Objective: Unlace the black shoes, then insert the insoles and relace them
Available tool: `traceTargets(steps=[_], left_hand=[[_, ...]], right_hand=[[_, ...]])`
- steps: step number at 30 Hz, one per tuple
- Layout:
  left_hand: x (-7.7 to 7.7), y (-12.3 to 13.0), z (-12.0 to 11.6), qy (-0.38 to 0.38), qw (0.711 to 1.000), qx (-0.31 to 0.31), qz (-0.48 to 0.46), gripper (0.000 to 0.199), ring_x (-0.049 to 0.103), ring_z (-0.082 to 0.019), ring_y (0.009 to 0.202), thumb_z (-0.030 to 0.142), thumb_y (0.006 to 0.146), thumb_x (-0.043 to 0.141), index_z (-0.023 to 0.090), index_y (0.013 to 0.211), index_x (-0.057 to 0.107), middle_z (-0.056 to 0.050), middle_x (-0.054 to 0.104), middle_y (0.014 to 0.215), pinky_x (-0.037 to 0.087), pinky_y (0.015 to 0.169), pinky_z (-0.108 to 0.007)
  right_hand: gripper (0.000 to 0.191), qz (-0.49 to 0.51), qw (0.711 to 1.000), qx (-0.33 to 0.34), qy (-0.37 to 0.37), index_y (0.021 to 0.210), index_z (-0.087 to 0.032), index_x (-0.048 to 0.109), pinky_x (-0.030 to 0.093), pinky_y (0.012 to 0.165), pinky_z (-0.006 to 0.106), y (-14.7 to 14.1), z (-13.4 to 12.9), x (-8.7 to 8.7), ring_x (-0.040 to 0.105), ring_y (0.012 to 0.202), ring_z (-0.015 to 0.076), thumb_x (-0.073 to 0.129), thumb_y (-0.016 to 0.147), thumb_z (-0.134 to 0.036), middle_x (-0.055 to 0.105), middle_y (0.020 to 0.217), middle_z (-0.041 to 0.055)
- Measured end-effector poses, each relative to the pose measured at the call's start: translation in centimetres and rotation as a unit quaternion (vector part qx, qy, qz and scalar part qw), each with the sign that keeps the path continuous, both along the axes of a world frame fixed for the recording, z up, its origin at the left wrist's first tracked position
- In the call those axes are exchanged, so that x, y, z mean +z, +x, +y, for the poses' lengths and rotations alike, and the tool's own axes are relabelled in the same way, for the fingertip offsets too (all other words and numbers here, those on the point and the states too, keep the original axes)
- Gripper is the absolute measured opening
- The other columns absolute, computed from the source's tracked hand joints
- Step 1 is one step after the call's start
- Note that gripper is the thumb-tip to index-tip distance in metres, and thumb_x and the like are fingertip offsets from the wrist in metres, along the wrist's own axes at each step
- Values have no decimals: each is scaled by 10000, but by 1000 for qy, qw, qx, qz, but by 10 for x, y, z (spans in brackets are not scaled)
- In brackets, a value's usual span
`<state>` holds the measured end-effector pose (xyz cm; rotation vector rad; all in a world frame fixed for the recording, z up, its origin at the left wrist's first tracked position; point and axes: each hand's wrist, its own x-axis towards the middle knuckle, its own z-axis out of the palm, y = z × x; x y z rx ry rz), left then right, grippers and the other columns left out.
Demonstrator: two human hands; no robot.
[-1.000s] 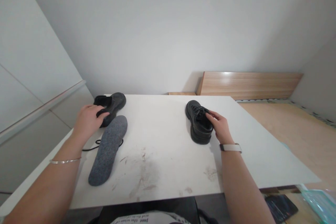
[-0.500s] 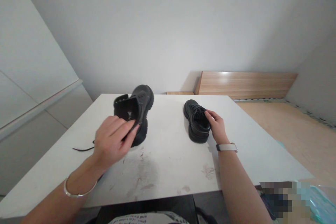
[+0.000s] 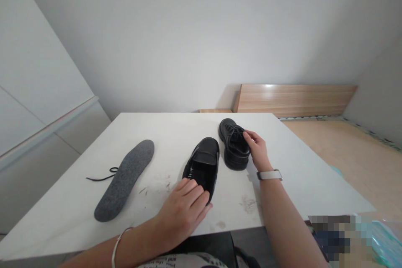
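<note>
My left hand (image 3: pixel 188 205) is closed over the heel end of a black shoe (image 3: pixel 205 155). That shoe points away from me, and white stitching shows inside its wide opening; no lace is visible on it. To its right stands a black lace-up shoe (image 3: pixel 236 161), upright on the table. My right hand (image 3: pixel 257 148) pinches the right edge of its collar, with the fingertips partly inside the opening. On the left lies a grey felt insole (image 3: pixel 125 180). A thin black shoelace (image 3: pixel 102 179) pokes out from beside it.
The white table (image 3: pixel 169 127) bears brown smudges (image 3: pixel 249 204) near its front edge. Behind it is a plain wall, with a wooden headboard (image 3: pixel 295 98) at the right. A dark seat (image 3: pixel 207 247) is below the front edge.
My left hand has brought its shoe right and toward me, turning it from tilted to pointing away. The grey insole, earlier behind my left arm, now shows. My right hand has hardly moved.
</note>
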<state>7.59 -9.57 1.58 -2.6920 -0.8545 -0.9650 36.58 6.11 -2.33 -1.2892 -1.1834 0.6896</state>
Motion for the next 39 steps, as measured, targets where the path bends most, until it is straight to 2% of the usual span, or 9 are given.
traceTargets(steps=[4,10,14,18,20,25,29,33,39], left_hand=[[15,-34,4,-103,994,-20,-26,554,547,-295,1126,582,990,363,179,1334,523,-157,614,1208,478,952,-449],[9,-138,43,-69,924,375,-8,469,559,-365,1124,503,970,445,166,1281,546,-174,616,1180,435,990,-527],[-17,-177,57,-171,863,469,78,695,584,-407,1100,634,918,366,72,1276,562,-238,615,1152,468,928,-520],[-32,-184,59,-266,847,455,64,740,614,-389,1093,691,854,398,87,1238,583,-216,652,1149,471,952,-474],[-33,-183,60,-278,853,441,27,702,616,-376,1118,662,836,446,100,1236,579,-206,662,1182,463,980,-451],[-15,-174,58,-259,849,457,-58,562,657,-322,916,538,842,473,127,1205,596,-143,699,1015,495,829,-403],[4,-165,51,-218,857,447,-133,369,613,-235,748,511,859,498,179,924,645,-59,668,849,459,724,-334],[25,-153,41,-250,826,415,-287,303,585,-176,687,487,848,606,198,937,621,8,625,773,441,639,-271],[50,-120,29,-368,741,195,-526,421,669,-177,754,415,779,766,211,1115,617,-24,711,950,574,673,-271]], right_hand=[[542,-3,1000,0,-1,1076,-115,719,482,728,322,-1,-1,0,610,805,192,687,783,-570,720,956,106],[547,-15,1000,-7,-5,1079,-114,712,480,716,319,-2,0,-1,595,781,185,668,787,-574,708,924,101],[540,-31,999,-30,-6,1057,-110,714,486,715,339,-1,-2,3,576,749,186,644,787,-572,677,869,89],[501,-75,985,-146,53,1159,-133,647,480,796,386,-23,-34,24,548,859,207,628,823,-505,601,1052,109],[362,-169,955,-177,169,1148,-151,637,479,829,400,-49,-66,40,555,912,219,580,904,-412,580,1077,115],[314,-349,906,175,161,1238,-196,593,437,938,461,-120,-139,66,579,1030,254,563,970,-356,664,1065,98],[518,-415,882,197,100,1183,-179,638,261,1107,579,-143,-154,67,533,1140,311,720,834,-552,697,1060,81],[326,-420,867,253,89,1124,-252,674,44,1201,586,-143,-152,67,511,1215,274,673,893,-482,716,1041,12],[288,-400,857,322,45,1209,-243,646,-21,1226,588,-128,-146,72,461,1334,250,629,925,-286,708,1135,17]])
